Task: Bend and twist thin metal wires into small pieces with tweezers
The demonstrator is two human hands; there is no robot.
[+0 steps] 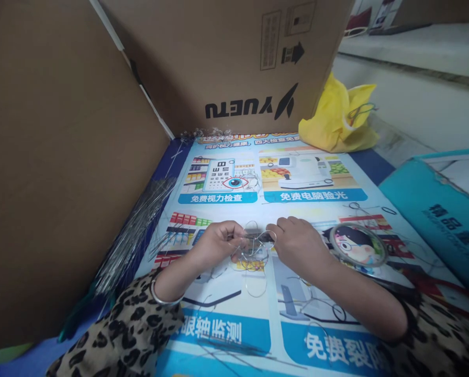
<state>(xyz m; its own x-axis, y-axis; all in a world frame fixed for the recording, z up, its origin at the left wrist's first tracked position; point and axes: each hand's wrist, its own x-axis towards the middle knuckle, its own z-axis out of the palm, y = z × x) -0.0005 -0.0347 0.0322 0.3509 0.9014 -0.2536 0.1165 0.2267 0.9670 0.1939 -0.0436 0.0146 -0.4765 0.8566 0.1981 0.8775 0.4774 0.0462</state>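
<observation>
My left hand (221,242) is closed, thumb and fingers pinching a piece of bent thin wire (254,256) with several loops. Opposite it, my right hand (297,245) is curled shut around a dark, narrow tool (263,237) whose tip reaches into the wire; the fist hides most of it, so its kind cannot be made out. Both hands meet just above a printed poster sheet (266,209). Loose wire loops (328,309) lie near my right forearm, and cut straight wires (234,343) lie in front of me.
Cardboard walls (234,63) stand at the back and left. A bundle of straight wires (134,235) lies at left, with small wire pieces (211,135) behind. At right are a round clear-rimmed dish (358,246), a yellow bag (338,125) and a blue box (431,204).
</observation>
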